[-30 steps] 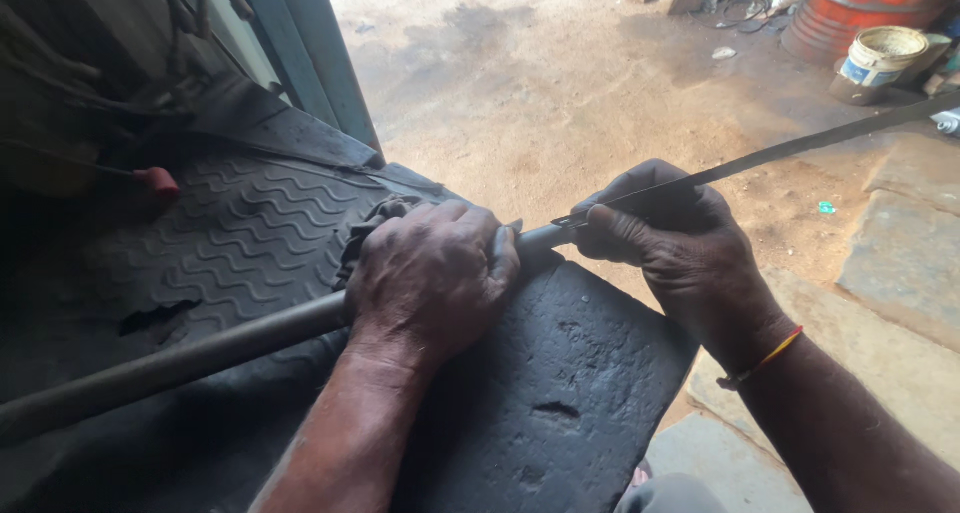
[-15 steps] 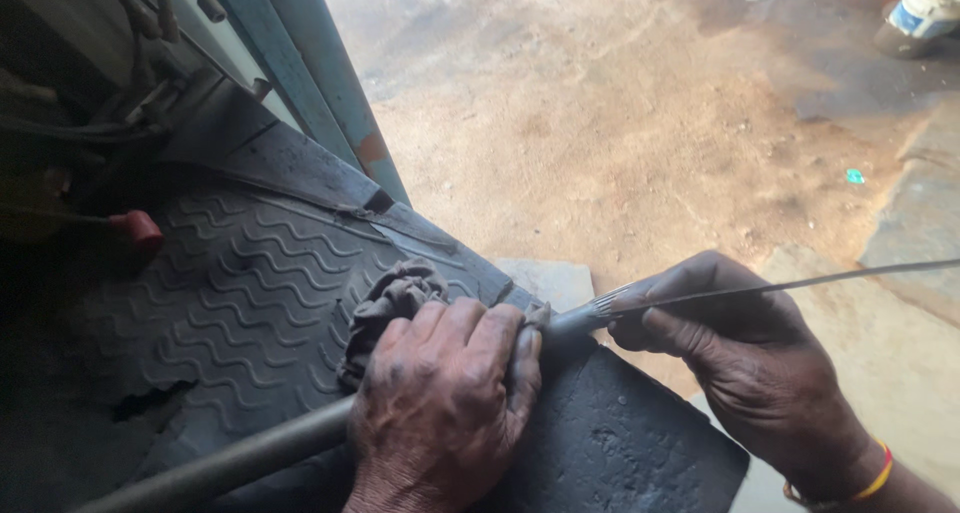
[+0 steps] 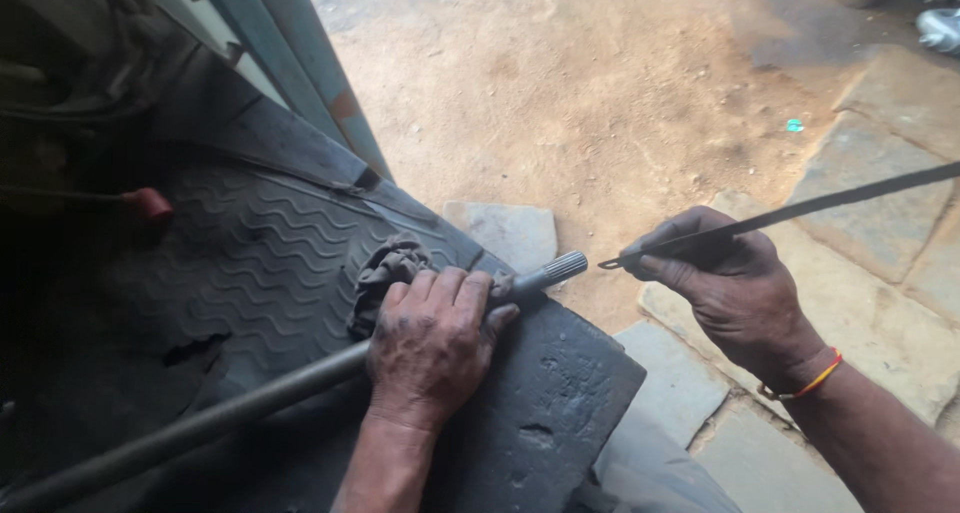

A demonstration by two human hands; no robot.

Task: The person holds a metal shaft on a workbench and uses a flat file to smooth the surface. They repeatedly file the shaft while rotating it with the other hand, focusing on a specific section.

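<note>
Lying across a ribbed black rubber mat [image 3: 250,273], a long metal shaft [image 3: 240,408] is being pinned by the left hand [image 3: 435,348], fingers closed over it and a grey rag [image 3: 390,268]. Well apart, the right hand [image 3: 725,278] is pinching a thin flat metal strip [image 3: 830,203] above stone paving [image 3: 880,313].
</note>
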